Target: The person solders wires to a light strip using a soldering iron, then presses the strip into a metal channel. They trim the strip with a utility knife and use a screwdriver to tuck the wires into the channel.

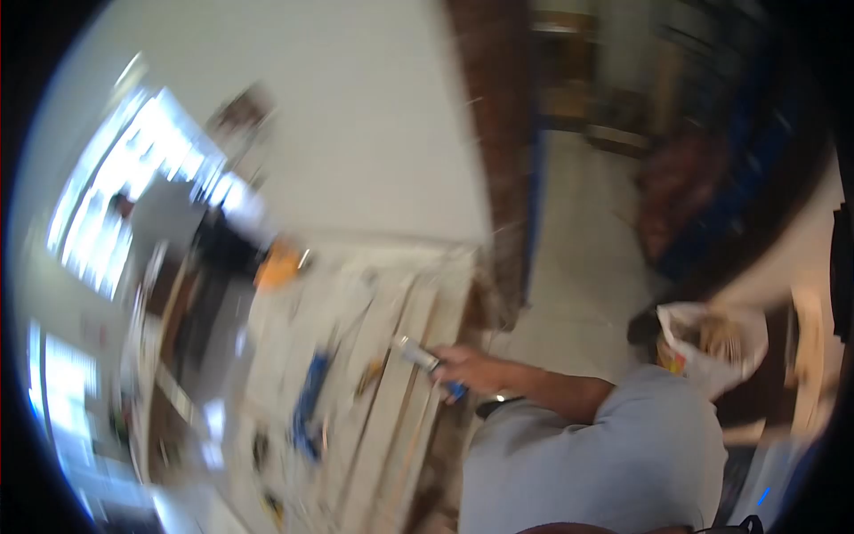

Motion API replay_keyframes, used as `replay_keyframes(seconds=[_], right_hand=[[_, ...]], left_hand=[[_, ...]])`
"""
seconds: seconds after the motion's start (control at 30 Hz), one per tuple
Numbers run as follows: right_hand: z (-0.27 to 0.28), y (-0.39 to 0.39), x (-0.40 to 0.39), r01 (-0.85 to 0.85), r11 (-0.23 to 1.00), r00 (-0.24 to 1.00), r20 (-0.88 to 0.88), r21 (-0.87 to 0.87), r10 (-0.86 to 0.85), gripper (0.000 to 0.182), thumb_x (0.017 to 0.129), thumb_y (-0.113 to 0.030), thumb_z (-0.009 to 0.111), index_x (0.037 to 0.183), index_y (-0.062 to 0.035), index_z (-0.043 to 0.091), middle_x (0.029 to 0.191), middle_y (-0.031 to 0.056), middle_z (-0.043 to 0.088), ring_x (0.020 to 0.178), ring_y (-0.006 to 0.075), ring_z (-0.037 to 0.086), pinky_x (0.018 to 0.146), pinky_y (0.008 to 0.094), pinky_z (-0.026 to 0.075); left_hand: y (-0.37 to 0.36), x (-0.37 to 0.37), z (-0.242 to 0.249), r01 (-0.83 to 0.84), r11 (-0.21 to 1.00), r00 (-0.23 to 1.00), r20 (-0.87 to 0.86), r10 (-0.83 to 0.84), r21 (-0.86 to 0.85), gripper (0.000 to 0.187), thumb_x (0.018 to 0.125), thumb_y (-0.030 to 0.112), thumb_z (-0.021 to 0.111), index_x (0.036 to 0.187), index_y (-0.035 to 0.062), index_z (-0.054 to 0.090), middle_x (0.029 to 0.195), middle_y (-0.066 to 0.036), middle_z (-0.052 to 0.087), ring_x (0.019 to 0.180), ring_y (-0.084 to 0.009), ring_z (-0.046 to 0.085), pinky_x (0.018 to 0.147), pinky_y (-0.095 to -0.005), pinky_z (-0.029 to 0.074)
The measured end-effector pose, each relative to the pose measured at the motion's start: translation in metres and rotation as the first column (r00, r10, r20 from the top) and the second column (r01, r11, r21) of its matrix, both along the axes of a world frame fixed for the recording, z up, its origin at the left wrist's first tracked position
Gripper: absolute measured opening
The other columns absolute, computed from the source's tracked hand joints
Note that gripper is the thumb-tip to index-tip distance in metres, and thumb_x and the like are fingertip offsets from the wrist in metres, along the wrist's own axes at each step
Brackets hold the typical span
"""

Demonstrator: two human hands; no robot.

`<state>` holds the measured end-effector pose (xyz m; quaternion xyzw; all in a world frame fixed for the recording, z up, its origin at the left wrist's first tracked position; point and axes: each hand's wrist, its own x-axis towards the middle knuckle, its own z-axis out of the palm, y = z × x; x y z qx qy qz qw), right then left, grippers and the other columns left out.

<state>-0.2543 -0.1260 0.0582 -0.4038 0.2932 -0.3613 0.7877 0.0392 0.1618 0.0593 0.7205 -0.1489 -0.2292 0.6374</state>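
Observation:
My right hand [467, 370] reaches over the near edge of a light wooden bench [342, 392]. Its fingers are wrapped round a tool [418, 354] with a silver metal end and a blue part below the hand; motion blur hides its exact kind. A skin-coloured patch at the bottom edge looks like my left hand [436, 519], too smeared to show its fingers or anything in them. On the bench lie a long blue tool [310, 400] and a small yellow-brown item [369, 376], left of the held tool.
An orange object [280, 265] sits at the bench's far end. Beyond it, another person [169, 214] bends near bright windows. A white bag [712, 343] with brownish contents stands at the right. A brown-and-blue vertical edge [503, 178] rises beside the pale floor.

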Motion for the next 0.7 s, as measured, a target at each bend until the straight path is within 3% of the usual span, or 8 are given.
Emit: replay_keyframes(seconds=[0.07, 0.1, 0.13, 0.2, 0.23, 0.33, 0.6, 0.7], right_hand=[[0.004, 0.024, 0.011, -0.083, 0.994, 0.992, -0.092, 0.075, 0.090, 0.048, 0.104, -0.022, 0.061, 0.146, -0.0033, 0.047, 0.105, 0.0088, 0.069, 0.083, 0.0142, 0.065, 0.073, 0.0332, 0.058], [0.009, 0.037, 0.022, -0.112, 0.993, 0.989, -0.090, 0.022, 0.114, 0.047, 0.105, -0.025, 0.060, 0.144, -0.0012, 0.048, 0.099, 0.0089, 0.070, 0.077, 0.0138, 0.064, 0.066, 0.0314, 0.057], [0.007, 0.046, 0.031, -0.178, 0.983, 0.984, 0.000, 0.032, 0.178, 0.049, 0.105, -0.018, 0.059, 0.150, -0.0019, 0.046, 0.097, 0.0117, 0.069, 0.070, 0.0148, 0.065, 0.062, 0.0314, 0.057], [0.008, 0.069, 0.057, -0.202, 0.979, 0.978, -0.038, 0.040, 0.204, 0.047, 0.107, -0.024, 0.060, 0.145, -0.0009, 0.048, 0.090, 0.0100, 0.068, 0.061, 0.0132, 0.063, 0.054, 0.0285, 0.054], [0.005, 0.082, 0.071, -0.318, 0.946, 0.945, -0.065, 0.056, 0.322, 0.047, 0.107, -0.024, 0.060, 0.145, -0.0009, 0.048, 0.090, 0.0100, 0.068, 0.061, 0.0132, 0.063, 0.054, 0.0285, 0.054], [0.001, 0.105, 0.097, -0.340, 0.940, 0.938, -0.070, -0.008, 0.339, 0.042, 0.107, -0.036, 0.059, 0.133, -0.0042, 0.053, 0.082, 0.0063, 0.064, 0.054, 0.0091, 0.056, 0.047, 0.0258, 0.048], [0.012, 0.140, 0.145, -0.545, 0.829, 0.829, -0.065, 0.126, 0.556, 0.035, 0.109, -0.033, 0.055, 0.129, -0.0043, 0.053, 0.084, 0.0088, 0.065, 0.055, 0.0130, 0.060, 0.047, 0.0269, 0.049], [0.019, 0.150, 0.166, -0.497, 0.854, 0.866, 0.018, 0.152, 0.500, 0.033, 0.111, -0.028, 0.052, 0.133, -0.0044, 0.050, 0.090, 0.0107, 0.066, 0.058, 0.0149, 0.062, 0.050, 0.0295, 0.051]], left_hand=[[0.053, -0.011, -0.005, -0.189, 0.981, 0.979, -0.093, 0.184, -0.041, 0.016, 0.101, 0.014, 0.057, 0.093, 0.0029, 0.065, 0.068, 0.000, 0.053, 0.058, -0.0070, 0.048, 0.048, -0.0235, 0.037], [0.084, -0.014, -0.006, -0.023, 0.997, 0.998, 0.066, 0.018, 0.078, 0.020, 0.101, 0.014, 0.058, 0.082, 0.0062, 0.059, 0.066, 0.001, 0.052, 0.056, -0.0067, 0.048, 0.046, -0.0236, 0.036], [0.104, -0.020, -0.010, -0.044, 0.983, 0.999, 0.018, 0.042, 0.178, 0.023, 0.100, 0.013, 0.059, 0.079, 0.0066, 0.057, 0.064, 0.002, 0.051, 0.053, -0.0060, 0.046, 0.045, -0.0234, 0.034], [0.121, -0.038, 0.007, -0.121, 0.972, 0.988, -0.066, 0.137, 0.202, 0.018, 0.099, 0.009, 0.059, 0.095, -0.0045, 0.071, 0.065, 0.001, 0.055, 0.055, -0.0056, 0.046, 0.048, -0.0239, 0.035], [0.133, -0.044, 0.012, -0.152, 0.966, 0.982, -0.082, 0.172, 0.210, 0.019, 0.100, 0.009, 0.060, 0.101, -0.0054, 0.073, 0.066, 0.001, 0.056, 0.057, -0.0056, 0.047, 0.050, -0.0238, 0.036], [0.160, -0.059, 0.012, -0.228, 0.956, 0.953, -0.158, 0.258, 0.183, 0.023, 0.101, 0.011, 0.062, 0.110, -0.0066, 0.074, 0.066, 0.001, 0.056, 0.059, -0.0055, 0.048, 0.053, -0.0238, 0.038], [0.190, -0.089, 0.015, -0.264, 0.951, 0.926, -0.233, 0.297, 0.163, 0.023, 0.101, 0.014, 0.065, 0.106, -0.0053, 0.075, 0.064, 0.003, 0.053, 0.059, -0.0053, 0.046, 0.054, -0.0251, 0.036], [0.188, -0.096, 0.012, -0.248, 0.950, 0.925, -0.244, 0.290, 0.190, 0.023, 0.101, 0.015, 0.065, 0.105, -0.0053, 0.075, 0.064, 0.004, 0.052, 0.059, -0.0055, 0.044, 0.054, -0.0257, 0.036]])
